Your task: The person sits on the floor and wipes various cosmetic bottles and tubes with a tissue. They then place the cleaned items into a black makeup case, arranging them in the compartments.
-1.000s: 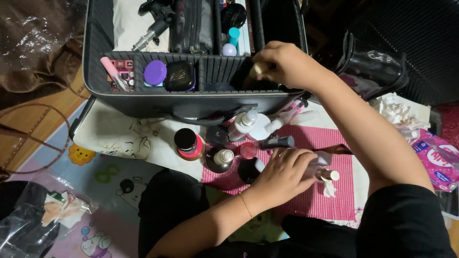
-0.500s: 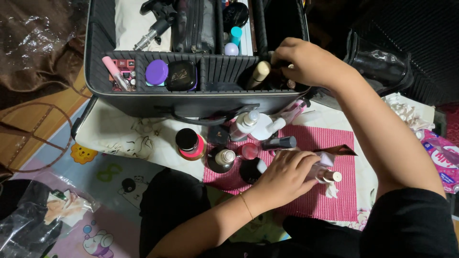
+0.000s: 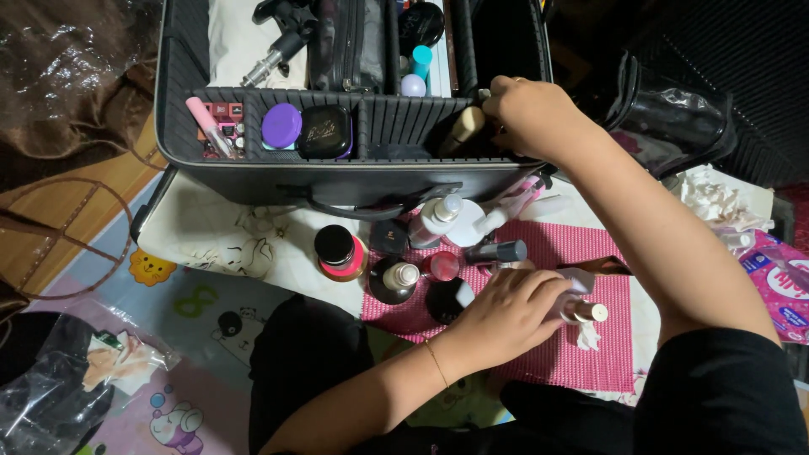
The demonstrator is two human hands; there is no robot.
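My left hand point(image 3: 504, 316) rests on the pink mat point(image 3: 590, 371), closed around a small bottle point(image 3: 581, 310) with a pale cap that sticks out to the right. My right hand point(image 3: 529, 114) reaches into the front right compartment of the black cosmetic case point(image 3: 337, 181). Its fingers curl down inside, right beside a beige bottle point(image 3: 463, 128) that leans there. The fingertips are hidden, so what they grip is unclear.
Several small bottles and jars stand on the mat's left part, with a red jar with a black lid point(image 3: 339, 251) beside it. The case holds a purple lid point(image 3: 281, 125) and a black compact point(image 3: 324, 131). A crumpled plastic bag point(image 3: 76, 371) lies at lower left, and a black pouch point(image 3: 674, 118) at right.
My right hand has shifted a little to the right, off the beige bottle, which now leans in the compartment. My left hand has stayed on the small bottle.
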